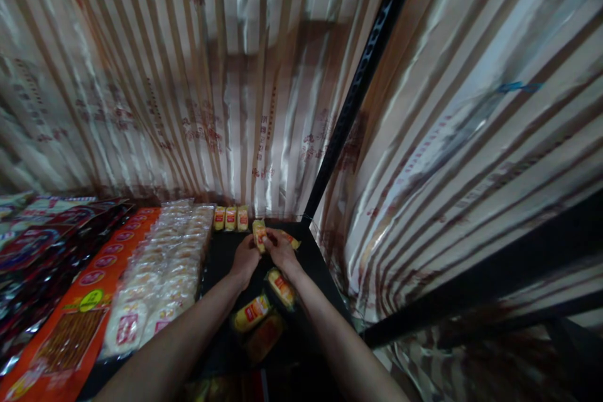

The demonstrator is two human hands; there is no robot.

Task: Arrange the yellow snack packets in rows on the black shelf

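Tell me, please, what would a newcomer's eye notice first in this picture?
Probably the bright orange packet at lower left, beside rows of clear-wrapped white packs. Next, near the back of the dark shelf, the left hand and right hand hold a small yellow packet between them. Striped, shiny sheeting fills the background.

Two bare hands meet at the ends of outstretched forearms

The left forearm (pixel 181 339) slants up and rightward from the lower edge, the right forearm (pixel 342 339) up and leftward, so that both converge ahead of the body; the left hand (pixel 245 257) and the right hand (pixel 281 248) work just beside each other, backs partly turned upward, fingers bent inward in a shared pinching grip, the right thumb (pixel 265 243) reaching toward the left hand, the finer finger positions too blurred to tell
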